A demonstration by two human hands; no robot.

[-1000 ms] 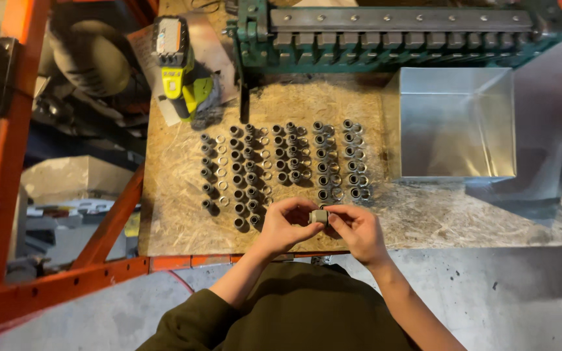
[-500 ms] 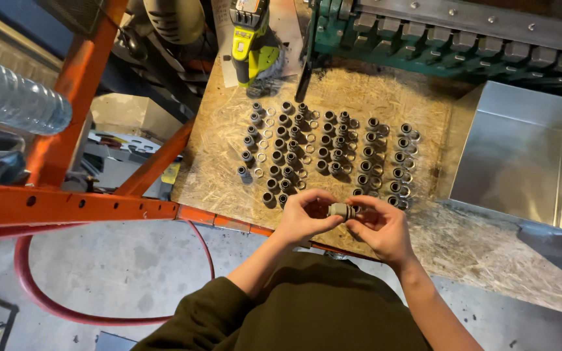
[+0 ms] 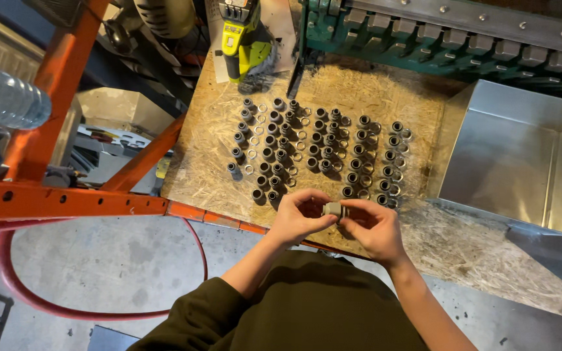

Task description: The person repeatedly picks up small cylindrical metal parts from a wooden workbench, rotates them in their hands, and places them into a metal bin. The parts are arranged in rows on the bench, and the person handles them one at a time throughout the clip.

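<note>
Both hands meet over the near edge of the wooden board (image 3: 216, 162), pinching one small grey metal fitting (image 3: 333, 209) between them. The left hand (image 3: 300, 218) grips its left end and the right hand (image 3: 375, 227) its right end, so the fitting's long axis runs sideways from hand to hand. Just beyond the fingertips lie rows of similar fittings (image 3: 320, 146); a metal tray (image 3: 515, 156) sits to the right.

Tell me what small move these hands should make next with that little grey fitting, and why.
Probably a further twist of the grey fitting. Both the left hand and the right hand pinch it between their fingertips above the board's near edge, as if turning one part against the other. The rows of fittings and loose rings behind suggest pieces being joined one by one.
</note>
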